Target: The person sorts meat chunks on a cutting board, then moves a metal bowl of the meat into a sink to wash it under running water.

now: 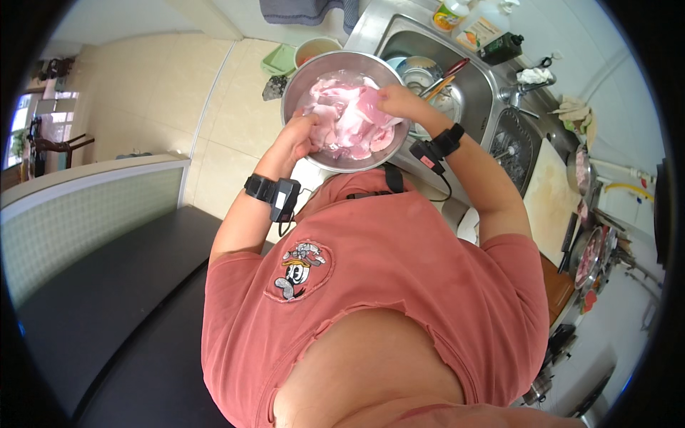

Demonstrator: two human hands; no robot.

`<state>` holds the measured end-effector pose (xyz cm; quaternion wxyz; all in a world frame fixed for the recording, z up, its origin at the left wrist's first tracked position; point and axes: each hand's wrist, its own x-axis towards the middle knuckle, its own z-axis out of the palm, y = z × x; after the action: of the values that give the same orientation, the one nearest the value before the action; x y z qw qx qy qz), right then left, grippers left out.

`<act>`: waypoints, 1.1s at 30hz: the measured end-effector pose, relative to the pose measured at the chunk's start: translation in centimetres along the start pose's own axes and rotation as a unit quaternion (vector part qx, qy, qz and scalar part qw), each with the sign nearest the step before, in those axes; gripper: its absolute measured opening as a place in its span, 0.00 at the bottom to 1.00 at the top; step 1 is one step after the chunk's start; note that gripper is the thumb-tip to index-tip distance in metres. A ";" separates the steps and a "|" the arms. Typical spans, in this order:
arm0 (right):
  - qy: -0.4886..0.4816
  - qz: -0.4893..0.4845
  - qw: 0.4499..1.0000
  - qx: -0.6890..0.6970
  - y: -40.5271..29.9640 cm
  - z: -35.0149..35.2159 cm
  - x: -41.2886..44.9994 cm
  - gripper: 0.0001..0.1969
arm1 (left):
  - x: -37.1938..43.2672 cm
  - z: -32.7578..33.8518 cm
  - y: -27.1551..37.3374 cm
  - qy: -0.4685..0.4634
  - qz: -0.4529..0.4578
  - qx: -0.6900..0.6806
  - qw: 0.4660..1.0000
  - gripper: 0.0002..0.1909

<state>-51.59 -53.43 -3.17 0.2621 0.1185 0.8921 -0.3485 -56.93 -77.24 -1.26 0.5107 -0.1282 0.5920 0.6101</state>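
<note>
A stainless steel bowl (397, 155) in front of me holds several pieces of pale pink raw meat (348, 120) in water. My left hand (301, 135) reaches over the bowl's near left rim, its fingers curled on a piece of meat at that side. With bent fingers, my right hand (400, 101) grips another piece at the right side of the bowl. The undersides of the meat and parts of my fingertips are hidden. Both wrists carry black straps with small boxes and cables.
Right of the bowl, a steel sink (476, 96) contains stacked bowls and utensils. Beyond stand soap bottles (481, 27) and a faucet (516, 93). A cutting board (551, 198) and a knife (568, 241) lie farther right. A green basket (278, 60) and a bucket (318, 47) are behind the bowl.
</note>
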 end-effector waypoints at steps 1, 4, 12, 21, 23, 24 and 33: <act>-0.011 0.067 0.997 -0.022 -0.6 -0.1 0.3 0.19 | -0.6 0.2 0.5 0.037 -0.042 0.009 0.998 0.33; 0.000 -0.011 0.990 0.142 0.3 1.7 2.7 0.28 | 1.9 -0.8 -0.3 -0.019 -0.121 -0.076 0.990 0.30; -0.124 0.101 0.895 0.416 -2.0 4.3 4.4 0.32 | 7.0 1.4 -0.9 -0.081 -0.185 -0.136 0.970 0.25; 0.099 -0.145 0.956 0.237 -1.2 5.1 3.4 0.27 | 3.9 0.9 -1.6 -0.031 0.157 -0.140 0.977 0.13; 0.118 -0.131 0.968 0.181 -2.5 3.2 0.1 0.29 | 3.4 -0.4 -2.0 -0.044 0.151 -0.079 0.984 0.13; 0.124 -0.115 0.961 0.220 -1.8 2.9 -0.3 0.24 | 3.3 -0.7 -2.3 -0.041 0.165 -0.034 0.985 0.14; 0.030 0.037 0.982 0.181 3.1 4.4 1.9 0.22 | 2.1 -1.0 -2.3 -0.075 -0.060 0.015 0.995 0.27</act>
<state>-50.26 -54.06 -8.67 0.2218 0.2071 0.8169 -0.4904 -56.57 -77.64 -4.46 0.5915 -0.1096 0.5525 0.5769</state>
